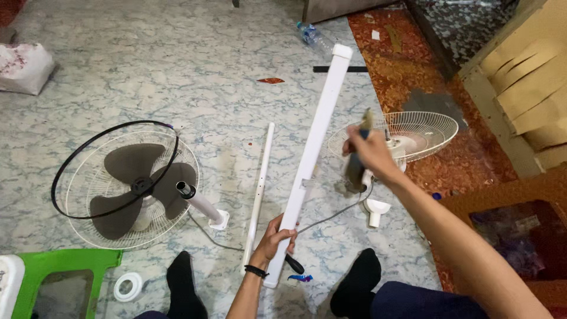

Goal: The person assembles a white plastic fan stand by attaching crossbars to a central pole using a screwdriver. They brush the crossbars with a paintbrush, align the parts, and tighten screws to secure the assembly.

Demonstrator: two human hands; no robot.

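Near the bottom middle of the head view, the left hand (pixel 277 236) is clenched around the lower part of a long white square-section plastic tube (pixel 311 155), which rises at a slant from that grip up toward the top of the frame, where its capped end shows. A black band sits on that wrist. Up and to the right, the right hand (pixel 369 155) is closed on a dark-handled tool (pixel 356 165), blurred so its kind cannot be told; the hand sits just beside the tube's middle stretch.

Just left of the tube, a thin white round pole (pixel 260 183) lies on the marbled grey-blue floor (pixel 177 65). Beneath the left hand, a black-handled tool (pixel 294 264) lies on the floor beside a small blue-and-red scrap (pixel 300 277). Two feet in black socks rest on either side of the left forearm.

Further left lies a white wire fan guard with grey blades (pixel 133 186) and a loose black ring, a short white neck piece (pixel 201 204) beside it. Behind the right hand sits a second white wire guard (pixel 413 133), with a white plastic fitting (pixel 375 210) and a grey cord below it. A green plastic stool (pixel 59 274) and a white ring (pixel 127 286) occupy the lower left corner. A clear plastic bottle (pixel 313 35) lies far up the floor.
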